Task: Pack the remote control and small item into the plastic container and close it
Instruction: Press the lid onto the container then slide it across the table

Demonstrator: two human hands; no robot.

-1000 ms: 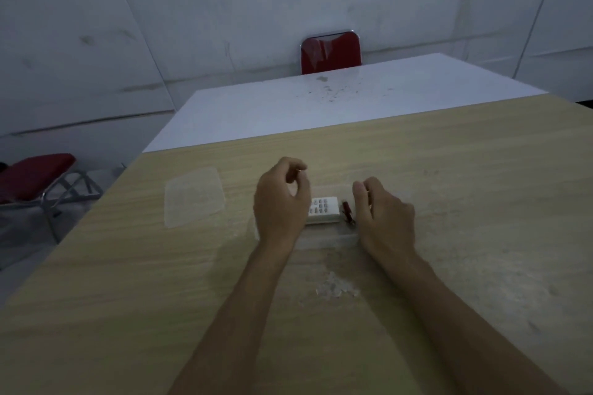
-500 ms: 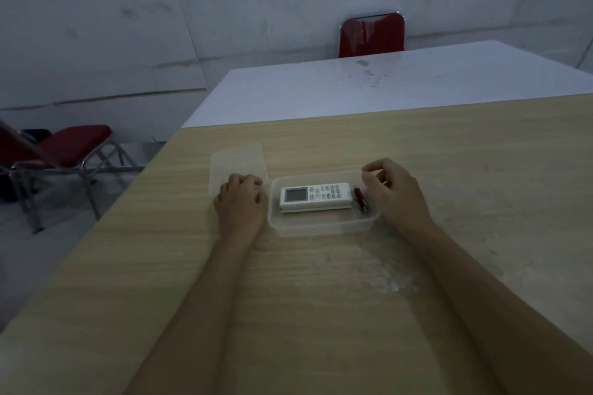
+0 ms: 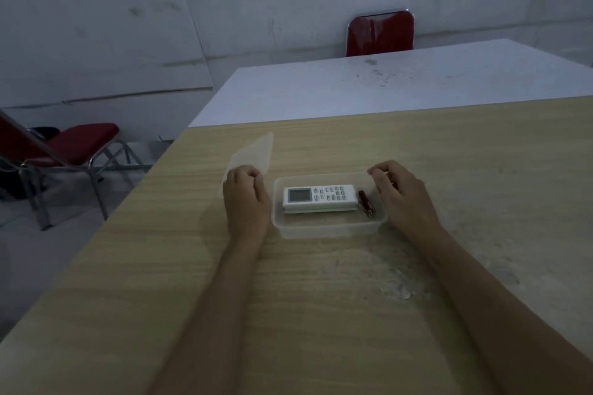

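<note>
A clear plastic container (image 3: 324,229) stands open on the wooden table. Inside it lies a white remote control (image 3: 320,199), screen to the left, and to its right a small dark red item (image 3: 365,207). The translucent lid (image 3: 253,154) is tilted up off the table to the left of the container, with my left hand (image 3: 245,199) shut on its near edge. My right hand (image 3: 402,194) rests against the container's right end, fingers curled at its far right corner.
The wooden table (image 3: 353,314) ends at a left edge running diagonally. A white table (image 3: 385,83) adjoins it at the back, with a red chair (image 3: 380,33) behind. Another red chair (image 3: 61,151) stands on the floor to the left.
My left hand left the container, went to the lid and has tilted it up off the table. My right hand stays at the container's right end. The view has shifted.
</note>
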